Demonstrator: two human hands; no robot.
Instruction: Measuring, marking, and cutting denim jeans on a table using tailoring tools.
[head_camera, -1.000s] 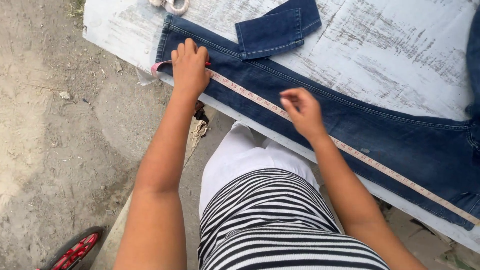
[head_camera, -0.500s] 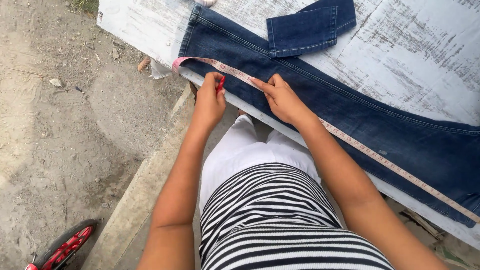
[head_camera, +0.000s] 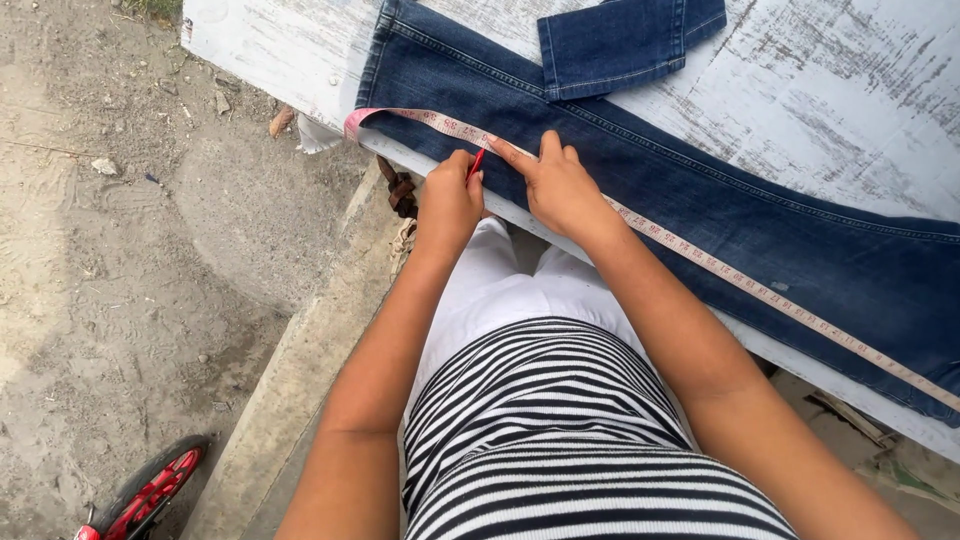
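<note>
From the head camera, a long dark blue jeans leg (head_camera: 700, 215) lies stretched across a white, weathered painted surface (head_camera: 800, 90), its hem end toward the surface's left corner and the rest running down to the right edge of the view. A measuring tape (head_camera: 700, 258), pale with a pink end, lies along the near edge of the jeans leg; its pink end curls just past the hem, and the tape runs diagonally right along the denim. The left hand (head_camera: 448, 200) sits at the near edge of the jeans leg, its grip closed around a thin red marking pencil (head_camera: 476, 163) whose tip meets the tape. Just to the right of it, almost touching, the right hand (head_camera: 558, 185) rests flat on the jeans leg with the grip open, forefinger stretched out and pressing the tape down onto the denim; it holds nothing. Beyond the jeans leg, farther up the surface, lies a smaller folded piece of blue denim (head_camera: 625, 40), touching the leg's far edge. Below the jeans leg, the person's striped top and white trousers fill the middle. Left of the surface is bare dirt ground (head_camera: 120, 250), with a red-spoked wheel (head_camera: 150, 490) at the bottom left corner.
</note>
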